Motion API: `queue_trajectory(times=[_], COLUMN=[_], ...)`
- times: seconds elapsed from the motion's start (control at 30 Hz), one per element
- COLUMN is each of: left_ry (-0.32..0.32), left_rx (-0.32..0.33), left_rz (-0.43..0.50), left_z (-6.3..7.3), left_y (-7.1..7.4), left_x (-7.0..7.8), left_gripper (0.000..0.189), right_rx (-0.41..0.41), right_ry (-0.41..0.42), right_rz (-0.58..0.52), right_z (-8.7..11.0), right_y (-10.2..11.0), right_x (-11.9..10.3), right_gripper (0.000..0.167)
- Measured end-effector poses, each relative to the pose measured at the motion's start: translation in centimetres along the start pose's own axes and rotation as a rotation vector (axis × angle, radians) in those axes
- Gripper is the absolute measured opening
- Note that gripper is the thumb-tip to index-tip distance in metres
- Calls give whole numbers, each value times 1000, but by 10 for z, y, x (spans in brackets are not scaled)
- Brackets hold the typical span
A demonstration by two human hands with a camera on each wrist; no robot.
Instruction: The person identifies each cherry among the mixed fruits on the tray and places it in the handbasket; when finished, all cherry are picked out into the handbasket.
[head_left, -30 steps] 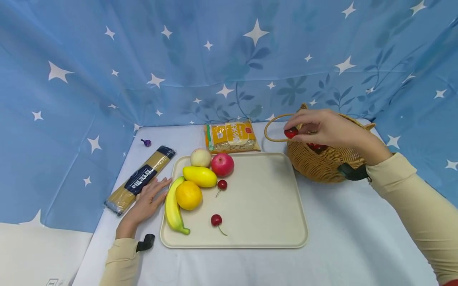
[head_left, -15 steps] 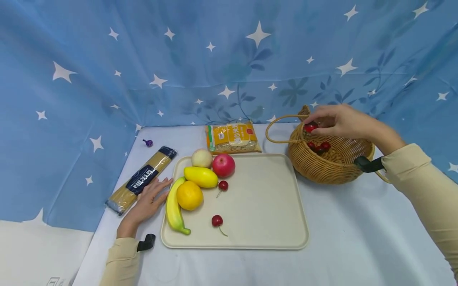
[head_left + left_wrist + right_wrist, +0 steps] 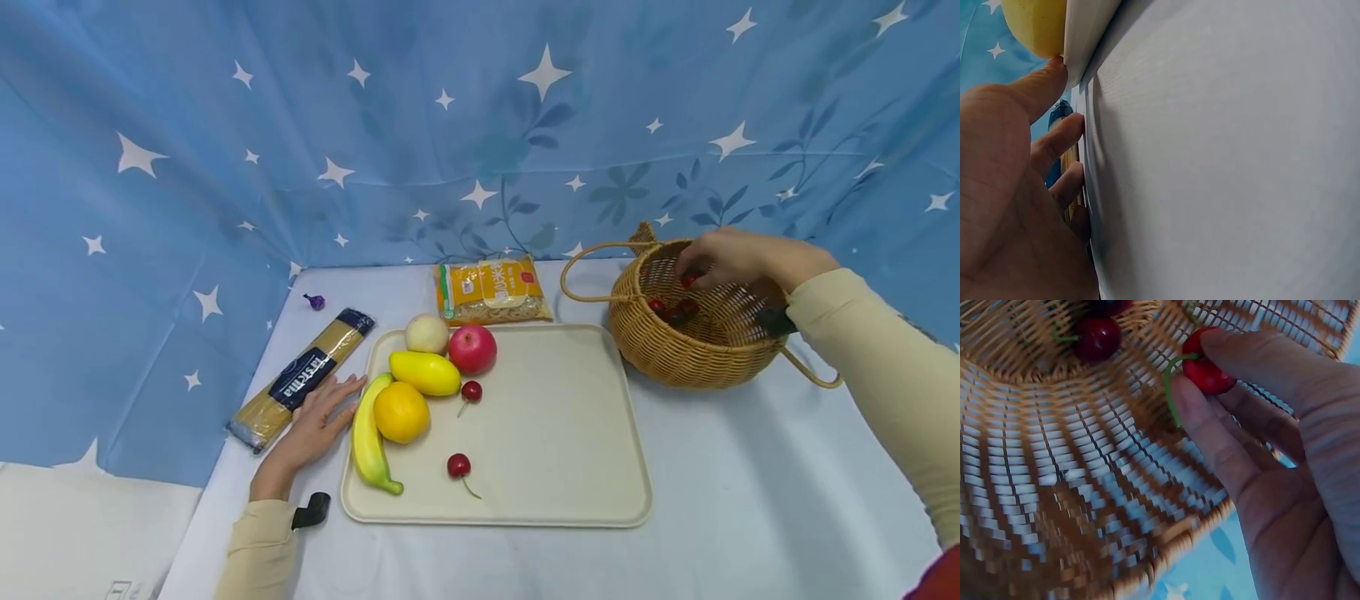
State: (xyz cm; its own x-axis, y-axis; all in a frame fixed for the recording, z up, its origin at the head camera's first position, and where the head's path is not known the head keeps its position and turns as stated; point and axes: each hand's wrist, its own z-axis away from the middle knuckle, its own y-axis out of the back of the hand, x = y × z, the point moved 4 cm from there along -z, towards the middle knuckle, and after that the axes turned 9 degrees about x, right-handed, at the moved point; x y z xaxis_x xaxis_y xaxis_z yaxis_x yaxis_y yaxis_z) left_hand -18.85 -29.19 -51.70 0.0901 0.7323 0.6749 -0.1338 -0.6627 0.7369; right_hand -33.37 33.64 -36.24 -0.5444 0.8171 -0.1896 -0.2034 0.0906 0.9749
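My right hand (image 3: 723,257) is inside the wicker basket (image 3: 675,354). It pinches a red cherry (image 3: 1209,370) with a curved green stem between thumb and finger, as the right wrist view shows. Further dark red cherries (image 3: 1096,340) lie at the bottom of the basket. My left hand (image 3: 313,429) lies with its fingers extended at the left edge of the beige tray (image 3: 555,433). One fingertip touches the tray's rim in the left wrist view. On the tray are a banana (image 3: 369,437), an orange (image 3: 401,412) and two cherries (image 3: 459,467).
The tray also bears a yellow mango-like fruit (image 3: 425,372), a pinkish-red round fruit (image 3: 472,348) and a pale round fruit (image 3: 427,334). Behind it lies an orange food packet (image 3: 492,287). Packaged spaghetti (image 3: 303,375) and a small purple-wrapped item (image 3: 315,302) are at the left.
My right hand has moved right from the basket's left rim and down into the basket, still pinching the cherry. The left hand has stayed by the tray.
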Motion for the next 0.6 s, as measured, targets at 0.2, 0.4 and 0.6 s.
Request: queue_trajectory(times=[0.2,0.4,0.6], left_ry=[19,8,8], left_rx=[-2,11,8], left_rz=[-18,-18,-16], left_z=[-1,-1,-3], left_y=[0,-1,-3], left_x=[-3,-5,-5], left_gripper=[50,50,50], right_rx=[-103,-272,-363], right_ry=[-9,-70,-166], right_rz=[-28,-68,-42], right_z=[-13,-20,-20], right_y=[-20,-35,-45], right_x=[12,17,27], right_gripper=[20,18,30])
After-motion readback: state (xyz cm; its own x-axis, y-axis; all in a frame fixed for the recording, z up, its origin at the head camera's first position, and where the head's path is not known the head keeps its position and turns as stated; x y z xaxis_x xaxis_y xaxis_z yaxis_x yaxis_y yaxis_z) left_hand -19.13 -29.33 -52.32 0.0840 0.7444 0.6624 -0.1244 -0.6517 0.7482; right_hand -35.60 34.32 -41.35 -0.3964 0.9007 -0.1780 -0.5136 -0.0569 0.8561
